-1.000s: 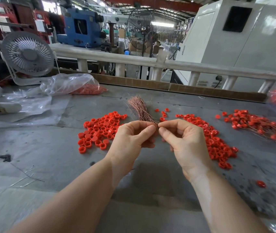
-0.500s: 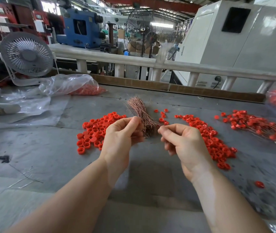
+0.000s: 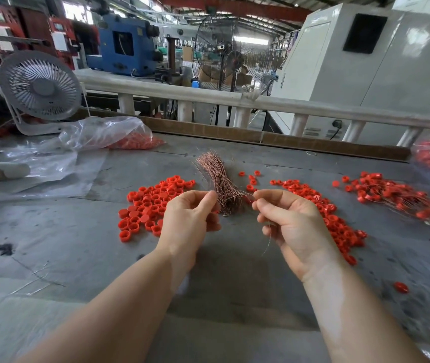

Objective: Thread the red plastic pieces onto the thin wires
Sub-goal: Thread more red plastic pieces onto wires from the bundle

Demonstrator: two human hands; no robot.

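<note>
Nearest the person, the right hand (image 3: 295, 221) pinches a single thin wire (image 3: 268, 241) between thumb and forefinger, its loose tail hanging below the palm, likely drawn free so it can take a piece. Just to its left, the left hand (image 3: 190, 218) has its fingers curled around the near end of the wire bundle (image 3: 219, 179), holding the bunch steady so that one strand can come away without dragging the rest. The bundle fans out toward the far edge of the table (image 3: 51, 244). Red plastic pieces (image 3: 148, 205) lie in a loose heap left of the hands, a second heap (image 3: 339, 221) lies to the right within easy reach, and threaded pieces (image 3: 397, 195) sit toward the right edge.
</note>
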